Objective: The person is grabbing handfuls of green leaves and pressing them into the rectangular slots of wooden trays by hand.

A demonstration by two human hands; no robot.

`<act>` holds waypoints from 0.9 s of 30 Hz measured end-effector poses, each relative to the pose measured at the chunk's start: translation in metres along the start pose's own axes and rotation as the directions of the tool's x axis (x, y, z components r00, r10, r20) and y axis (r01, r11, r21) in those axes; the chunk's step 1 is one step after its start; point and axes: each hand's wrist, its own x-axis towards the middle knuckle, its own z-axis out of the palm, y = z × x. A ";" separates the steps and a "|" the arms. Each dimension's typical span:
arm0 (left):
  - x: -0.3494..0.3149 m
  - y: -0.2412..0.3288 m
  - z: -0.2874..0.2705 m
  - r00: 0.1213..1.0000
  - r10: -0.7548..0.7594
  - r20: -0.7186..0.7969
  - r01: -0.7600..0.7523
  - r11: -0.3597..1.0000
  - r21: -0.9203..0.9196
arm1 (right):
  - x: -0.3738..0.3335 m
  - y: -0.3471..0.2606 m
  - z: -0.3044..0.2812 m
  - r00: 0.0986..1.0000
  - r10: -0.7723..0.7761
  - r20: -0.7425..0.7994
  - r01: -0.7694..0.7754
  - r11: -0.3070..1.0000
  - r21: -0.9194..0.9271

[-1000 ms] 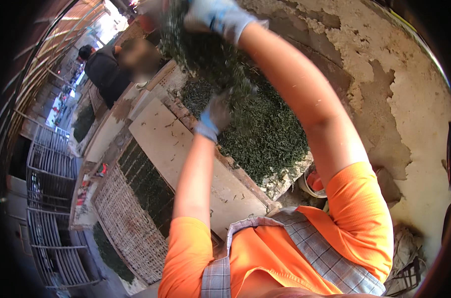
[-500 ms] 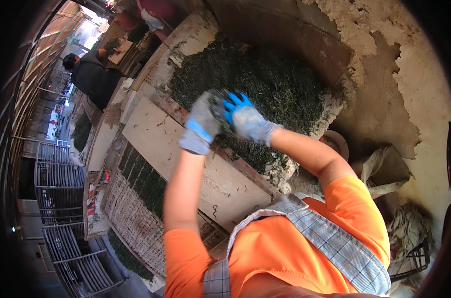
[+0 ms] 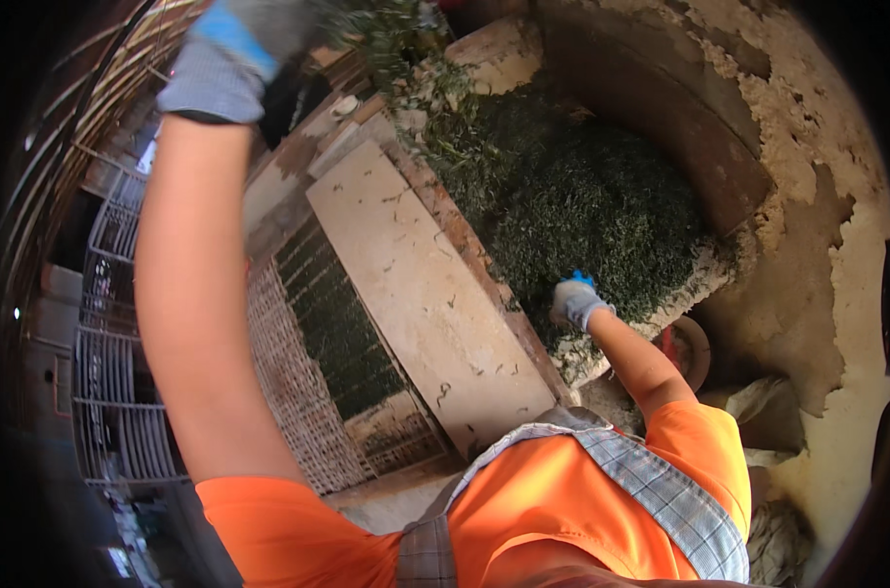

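Observation:
My left hand [image 3: 254, 44], in a grey and blue glove, is raised to the top left and smeared by motion, its fingers partly cut off by the upper edge. Right beside it is a blurred spray of loose green leaves [image 3: 391, 49], which trails down to the big dark green leaf pile [image 3: 592, 186]. Low at the near side of that pile rests my right hand [image 3: 575, 302], gloved alike, touching the leaves. Blue shows at its fingertips, but most of the fingers are hidden, so their closing cannot be made out.
A pale board [image 3: 425, 284] with scattered leaf bits lies left of the pile. Beyond it stands a woven mat [image 3: 293, 377] with rows of dark leaves [image 3: 342, 314]. Metal racks [image 3: 122, 392] line the left; a peeling wall [image 3: 798, 255] rises at right, near a round container [image 3: 695, 353].
Both hands were together over the pile's near edge, with leaves between them. My left hand has swung up and left amid flying leaves; my right has moved right and down onto the pile.

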 end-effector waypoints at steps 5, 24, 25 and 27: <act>-0.097 -0.003 0.143 0.983 -0.168 -0.069 0.093 0.792 -0.604 | -0.083 -0.083 -0.018 0.518 -0.551 -0.654 0.827 0.518 0.219; -0.815 -0.120 0.364 0.195 -0.981 0.018 0.385 0.060 -0.921 | 0.063 -0.301 0.258 0.878 -0.214 -0.428 0.338 0.911 0.236; -0.820 -0.127 0.374 0.235 -0.954 -0.185 -0.396 0.080 -0.915 | 0.067 -0.302 0.267 0.754 -0.287 -0.591 0.474 0.861 0.187; -0.791 -0.126 0.415 -0.343 -0.740 -0.579 0.457 0.407 -0.791 | 0.038 -0.323 0.263 0.611 -0.329 -0.720 0.529 0.846 0.062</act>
